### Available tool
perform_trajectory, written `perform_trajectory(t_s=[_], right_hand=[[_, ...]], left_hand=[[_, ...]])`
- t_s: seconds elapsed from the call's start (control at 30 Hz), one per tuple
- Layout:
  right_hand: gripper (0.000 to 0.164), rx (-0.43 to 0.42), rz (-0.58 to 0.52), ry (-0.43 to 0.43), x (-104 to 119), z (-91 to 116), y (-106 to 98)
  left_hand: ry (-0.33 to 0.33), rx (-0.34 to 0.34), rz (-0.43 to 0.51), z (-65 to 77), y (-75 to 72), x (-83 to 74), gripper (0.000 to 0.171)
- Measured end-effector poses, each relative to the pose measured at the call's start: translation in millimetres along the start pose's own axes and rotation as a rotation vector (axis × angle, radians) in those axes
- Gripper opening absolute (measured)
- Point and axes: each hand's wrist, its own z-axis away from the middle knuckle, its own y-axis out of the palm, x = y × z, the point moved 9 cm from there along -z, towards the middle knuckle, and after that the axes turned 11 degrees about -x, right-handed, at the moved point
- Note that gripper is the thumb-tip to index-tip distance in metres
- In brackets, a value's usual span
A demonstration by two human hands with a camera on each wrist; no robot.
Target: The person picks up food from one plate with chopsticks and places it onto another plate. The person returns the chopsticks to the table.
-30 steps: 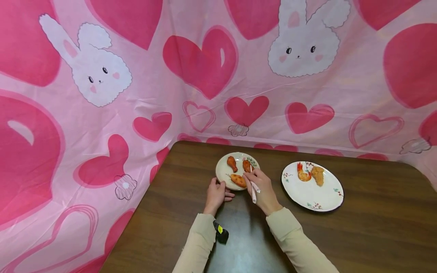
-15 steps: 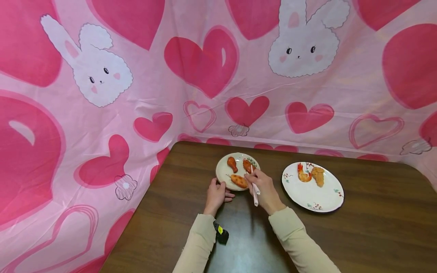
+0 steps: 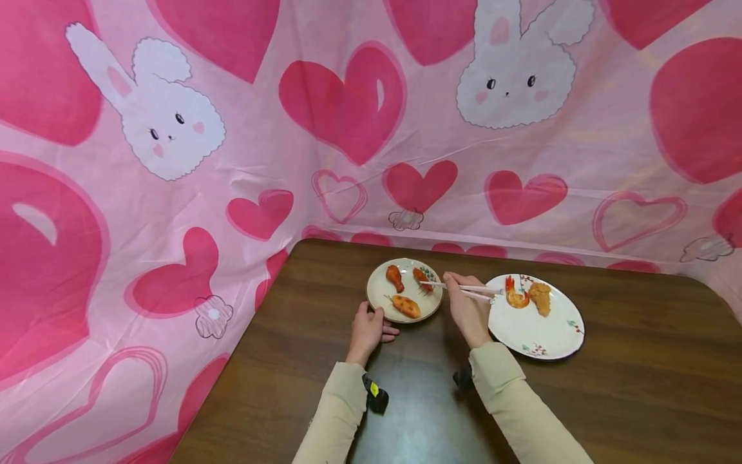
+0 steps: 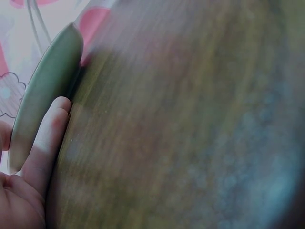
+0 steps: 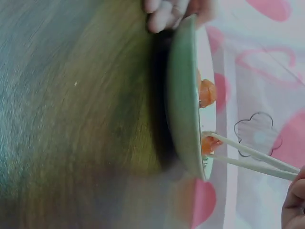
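Holding chopsticks (image 5: pixel 252 166) at drumstick (image 3: pixel 418 275): right grip (image 3: pixel 468 309) | pinching small plate (image 3: pixel 378 291): left grip (image 3: pixel 367 332)

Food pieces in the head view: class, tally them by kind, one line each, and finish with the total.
Reddish-brown drumsticks: 2
Spotted golden piece: 1
Shrimp: 1
Breaded piece: 1
Total: 5

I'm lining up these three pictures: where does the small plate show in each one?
Head: the small plate sits a little right of and below centre.
Left wrist: far left, seen from the side.
Right wrist: right of centre, seen from the side.
Shared landmark: the left hand at its edge.
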Motion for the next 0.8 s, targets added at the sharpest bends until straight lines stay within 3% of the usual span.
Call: perform_trajectory(t_s=[0.07,0.27,0.4,0.6,0.8], right_hand=[[0.030,0.019,0.021,0.063,-8,-3,0],[0.035,0.063,0.040,0.050,-14,-6,6],[0.035,0.025,-0.078,0.178,-25,-7,7],[0.031,-0.099,-0.323,0.375,-44,-9,4],[0.033,-0.090,-0.435,0.527,-57,-9,13]], left_hand=[[0.001,0.000,-0.001,-0.4,-0.7,-0.4,0.050],[-0.003,-0.004,-0.006,0.3,-0.6,-0.7,0.050],[0.004,-0.005,-0.006,0.4,0.6,-0.1,0.050],[-0.005,-0.002,-0.010,-0.2,0.3,2.8,0.049],[0.005,-0.002,-0.010,-0.8,-0.3,1.8,0.049]])
